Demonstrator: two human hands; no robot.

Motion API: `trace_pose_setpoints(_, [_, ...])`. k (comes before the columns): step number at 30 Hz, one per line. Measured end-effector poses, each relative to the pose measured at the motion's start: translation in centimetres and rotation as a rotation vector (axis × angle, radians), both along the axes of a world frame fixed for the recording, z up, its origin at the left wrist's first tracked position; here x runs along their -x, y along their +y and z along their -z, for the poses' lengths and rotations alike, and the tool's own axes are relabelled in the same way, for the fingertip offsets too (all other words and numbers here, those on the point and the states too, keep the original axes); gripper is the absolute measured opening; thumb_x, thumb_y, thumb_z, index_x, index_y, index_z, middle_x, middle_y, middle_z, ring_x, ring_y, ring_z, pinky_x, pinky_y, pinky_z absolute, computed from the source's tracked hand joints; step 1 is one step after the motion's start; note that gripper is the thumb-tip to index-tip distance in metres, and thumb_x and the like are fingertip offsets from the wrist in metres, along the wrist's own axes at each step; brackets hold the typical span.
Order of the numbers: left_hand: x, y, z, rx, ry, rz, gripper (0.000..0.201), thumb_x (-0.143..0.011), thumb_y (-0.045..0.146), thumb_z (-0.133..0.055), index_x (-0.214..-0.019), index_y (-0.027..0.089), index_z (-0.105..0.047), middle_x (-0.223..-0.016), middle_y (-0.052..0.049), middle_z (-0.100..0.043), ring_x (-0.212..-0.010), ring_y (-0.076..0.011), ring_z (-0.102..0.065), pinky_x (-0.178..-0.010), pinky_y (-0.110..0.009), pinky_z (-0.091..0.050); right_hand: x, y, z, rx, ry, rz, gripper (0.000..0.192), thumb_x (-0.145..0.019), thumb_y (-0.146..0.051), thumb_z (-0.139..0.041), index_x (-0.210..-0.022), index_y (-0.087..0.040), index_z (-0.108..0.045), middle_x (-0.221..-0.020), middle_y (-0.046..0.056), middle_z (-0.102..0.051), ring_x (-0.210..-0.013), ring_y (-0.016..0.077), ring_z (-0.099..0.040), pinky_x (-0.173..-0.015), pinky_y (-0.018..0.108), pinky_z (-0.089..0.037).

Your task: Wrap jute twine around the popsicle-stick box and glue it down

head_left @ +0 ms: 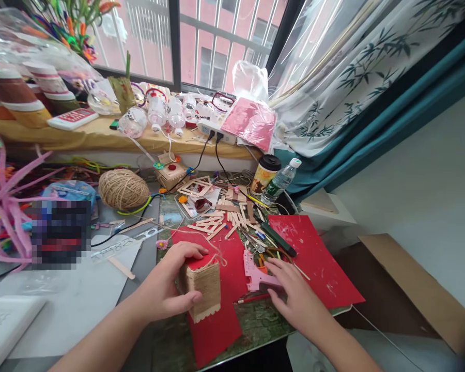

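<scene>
My left hand (174, 284) is closed around a small box (205, 289) wrapped in twine, thumb on its near side and fingers at its red top. A loose end of twine curls up from the top edge, and wooden stick ends show along the bottom. My right hand (298, 292) is at the handle of a pink glue gun (256, 274) lying on the table. Its fingers are stretched out and the thumb stands apart; whether they touch the handle is hard to see. A red pencil (256, 298) lies just below the glue gun.
Red sheets (310, 258) cover parts of the table. Behind lie loose craft sticks (232, 219), a green-handled tool (279, 238) and a twine ball (124, 190). A lidded cup (265, 175) and water bottle (281, 182) stand at the back right. Black cables hang from a power strip (213, 132).
</scene>
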State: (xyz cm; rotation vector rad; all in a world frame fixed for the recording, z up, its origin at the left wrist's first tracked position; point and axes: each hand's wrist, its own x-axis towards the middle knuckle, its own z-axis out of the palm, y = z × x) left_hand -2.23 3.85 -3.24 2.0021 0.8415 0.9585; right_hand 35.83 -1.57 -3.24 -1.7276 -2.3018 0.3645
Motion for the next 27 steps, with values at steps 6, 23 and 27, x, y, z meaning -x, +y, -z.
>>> trace_pose_setpoints(6, [0.3, -0.2, 0.0, 0.008, -0.01, 0.006, 0.071, -0.092, 0.054, -0.071, -0.149, 0.026, -0.04, -0.143, -0.017, -0.053, -0.131, -0.0359, -0.053, -0.111, -0.05, -0.044, 3.2, 2.3, 2.1, -0.004, -0.067, -0.076, 0.079, -0.075, 0.004, -0.049, -0.151, -0.018, -0.055, -0.132, 0.015, -0.067, -0.127, 0.0322, -0.061, -0.113, 0.053, -0.051])
trace_pose_setpoints(23, [0.6, 0.0, -1.7, -0.227, 0.136, 0.088, 0.075, -0.087, 0.06, -0.076, -0.154, 0.038, -0.049, -0.135, -0.013, -0.056, -0.117, -0.0323, -0.056, -0.102, -0.048, -0.048, 5.8, -2.8, -4.8, -0.039, 0.761, 0.336, 0.031, -0.096, -0.049, -0.072, -0.113, -0.025, -0.06, -0.097, 0.007, -0.072, -0.075, 0.0224, -0.077, -0.07, 0.03, -0.066])
trace_pose_setpoints(27, [0.5, -0.2, -1.9, -0.198, 0.098, 0.081, 0.068, -0.085, 0.059, -0.078, -0.142, 0.03, -0.055, -0.13, -0.013, -0.059, -0.115, -0.0311, -0.057, -0.101, -0.046, -0.049, 7.4, -3.1, -6.4, 0.105, 0.884, 0.343, 0.048, -0.091, -0.059, -0.075, -0.12, -0.026, -0.056, -0.097, 0.008, -0.075, -0.077, 0.0245, -0.079, -0.07, 0.032, -0.066])
